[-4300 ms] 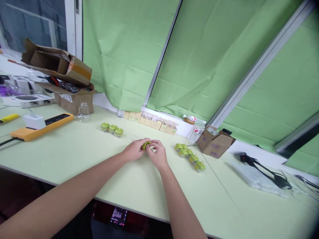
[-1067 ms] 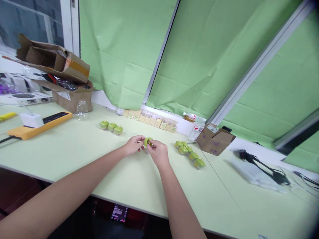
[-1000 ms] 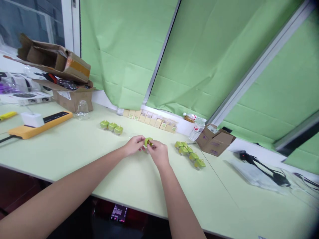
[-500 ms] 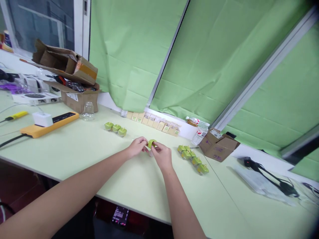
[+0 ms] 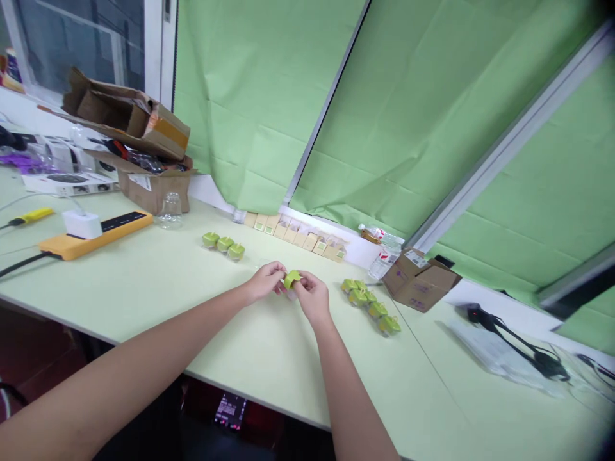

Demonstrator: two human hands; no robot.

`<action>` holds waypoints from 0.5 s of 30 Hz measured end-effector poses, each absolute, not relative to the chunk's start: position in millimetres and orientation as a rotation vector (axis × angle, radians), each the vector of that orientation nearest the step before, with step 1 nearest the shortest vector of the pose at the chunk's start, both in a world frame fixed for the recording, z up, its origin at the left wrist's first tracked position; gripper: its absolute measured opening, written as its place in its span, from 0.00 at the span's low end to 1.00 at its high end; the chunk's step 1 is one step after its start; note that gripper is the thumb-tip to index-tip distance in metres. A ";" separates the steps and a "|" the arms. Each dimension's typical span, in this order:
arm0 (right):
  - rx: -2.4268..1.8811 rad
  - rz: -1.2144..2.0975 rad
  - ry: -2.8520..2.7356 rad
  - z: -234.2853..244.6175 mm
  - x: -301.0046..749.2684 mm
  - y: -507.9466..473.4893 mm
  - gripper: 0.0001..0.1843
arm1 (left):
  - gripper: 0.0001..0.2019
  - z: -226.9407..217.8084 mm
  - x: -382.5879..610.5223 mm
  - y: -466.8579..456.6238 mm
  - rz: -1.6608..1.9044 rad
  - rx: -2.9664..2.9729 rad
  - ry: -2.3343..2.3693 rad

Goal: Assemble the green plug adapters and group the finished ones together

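Over the middle of the table, my left hand (image 5: pixel 267 280) and my right hand (image 5: pixel 311 294) face each other with a small green lid-like piece (image 5: pixel 291 278) between them. The fingers of both hands are closed on its sides. Something pale and clear shows under it, mostly covered by my fingers. Off to the left, three small clear cups with green tops (image 5: pixel 225 244) form a short row. To the right of my right hand, several more green-topped cups (image 5: pixel 369 306) stand in a slanting group.
Small tan cartons (image 5: pixel 300 238) line the table's back edge. Plastic bottles (image 5: pixel 384 259) and a cardboard box (image 5: pixel 421 282) are at the back right. On the left are an orange power strip (image 5: pixel 103 235), a clear jar (image 5: pixel 170 211) and stacked cardboard boxes (image 5: pixel 154 189).
The green piece has turned a little between my fingers and more of its top shows. Both hands stay in nearly the same place.
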State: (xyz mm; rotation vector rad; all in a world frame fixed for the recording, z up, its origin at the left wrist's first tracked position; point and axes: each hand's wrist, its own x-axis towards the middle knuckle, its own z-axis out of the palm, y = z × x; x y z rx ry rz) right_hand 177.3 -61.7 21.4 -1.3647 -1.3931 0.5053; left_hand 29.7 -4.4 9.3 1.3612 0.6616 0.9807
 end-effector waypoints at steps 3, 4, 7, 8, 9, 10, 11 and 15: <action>-1.429 0.445 -1.412 21.4 178.7 -61.8 0.13 | 0.08 10.3 29.1 -7.4 0.924 1.416 0.618; -1.434 0.450 -1.411 21.0 179.3 -61.7 0.13 | 0.08 10.1 28.7 -7.5 0.910 1.434 0.607; -1.472 0.404 -1.436 18.9 180.6 -61.7 0.11 | 0.08 8.5 27.5 -5.2 0.925 1.452 0.614; -1.492 0.345 -1.467 18.2 180.6 -61.9 0.11 | 0.07 8.1 27.2 -4.2 0.939 1.446 0.626; -1.513 0.270 -1.510 17.7 180.5 -62.1 0.12 | 0.07 7.9 27.1 -3.2 0.952 1.438 0.636; -1.529 0.193 -1.554 17.5 180.1 -62.5 0.12 | 0.06 7.9 27.1 -2.5 0.962 1.429 0.647; -1.539 0.129 -1.600 17.7 179.6 -62.9 0.12 | 0.06 8.3 27.2 -2.1 0.969 1.422 0.657; -1.565 0.017 -1.700 21.4 176.7 -65.7 0.11 | 0.06 11.8 28.3 -3.4 0.970 1.383 0.717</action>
